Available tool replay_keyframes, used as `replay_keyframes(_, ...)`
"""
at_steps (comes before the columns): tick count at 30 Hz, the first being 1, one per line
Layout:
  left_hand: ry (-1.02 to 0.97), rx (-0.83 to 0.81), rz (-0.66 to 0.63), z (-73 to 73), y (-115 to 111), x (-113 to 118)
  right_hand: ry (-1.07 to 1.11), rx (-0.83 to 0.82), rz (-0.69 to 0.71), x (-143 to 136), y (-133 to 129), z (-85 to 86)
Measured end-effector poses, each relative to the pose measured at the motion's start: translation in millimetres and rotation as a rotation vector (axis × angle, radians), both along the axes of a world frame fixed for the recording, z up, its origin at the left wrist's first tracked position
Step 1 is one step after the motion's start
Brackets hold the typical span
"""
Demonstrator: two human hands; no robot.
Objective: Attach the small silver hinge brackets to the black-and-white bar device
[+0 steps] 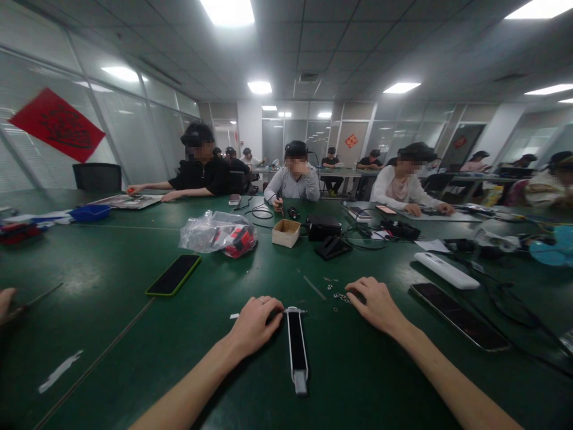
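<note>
Left hand: mine (256,322), palm down, fingers bent, with the fingertips right at the thin crossbar (302,312) on the slim gadget. Can't tell if I'm actually pinching it or just touching.
Slim gadget: white-framed strip with a black face (296,343), lying flat between my hands near the middle of the table's near edge. The crossbar is at its far end, and the grey tip (301,383) points back at me.
Right hand: mine too (373,303), fingers curled down beside the little rings. Honestly can't tell if there's one between my fingertips.
Rings: small scatter of metal bits (344,298), just left of my right fingertips, further from the near edge than the gadget.
Phones: lime-green-cased one (173,275) toward the left edge, dark one (459,315) toward the right edge, with a white slab-shaped device (446,270) just beyond it.
Green table (367,382), middle: clear plastic bag (199,233) with something red inside, then a small open box (286,237) to its right.
Table's left side: someone else's hand (6,303) by a thin tool (42,295), and a blue tray (91,212) further back.
Far edge: person in grey (293,182) sitting opposite me.
</note>
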State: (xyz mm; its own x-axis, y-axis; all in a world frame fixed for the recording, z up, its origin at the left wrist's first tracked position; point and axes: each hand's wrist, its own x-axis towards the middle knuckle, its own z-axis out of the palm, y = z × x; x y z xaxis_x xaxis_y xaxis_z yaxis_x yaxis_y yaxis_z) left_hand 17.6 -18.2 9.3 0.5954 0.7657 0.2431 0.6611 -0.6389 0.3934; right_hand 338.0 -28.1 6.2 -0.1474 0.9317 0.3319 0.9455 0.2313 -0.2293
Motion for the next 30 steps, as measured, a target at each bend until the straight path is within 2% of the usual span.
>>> replay_keyframes(7,0.007,0.002,0.005,-0.8,0,0,-0.026,-0.025,0.037,-11,4,-10.4)
replay_keyframes(11,0.010,0.007,0.009,0.1,-2,0,-0.018,0.005,0.018,-13,4,-8.2)
replay_keyframes(15,0.012,0.012,0.012,-0.6,-2,0,0.091,0.054,0.003,-17,0,-3.7)
replay_keyframes(18,0.005,0.018,0.007,-1.9,-2,-1,0.181,0.058,0.082,-30,-6,-1.5)
replay_keyframes(23,0.005,0.015,0.008,-1.3,-2,-1,0.289,-0.031,0.255,-70,-19,1.5)
replay_keyframes(26,0.029,0.012,0.018,1.0,-3,1,0.309,-0.087,0.292,-87,-22,2.0)
replay_keyframes(30,0.072,0.011,0.012,2.6,-2,3,0.333,-0.119,0.281,-90,-20,-1.2)
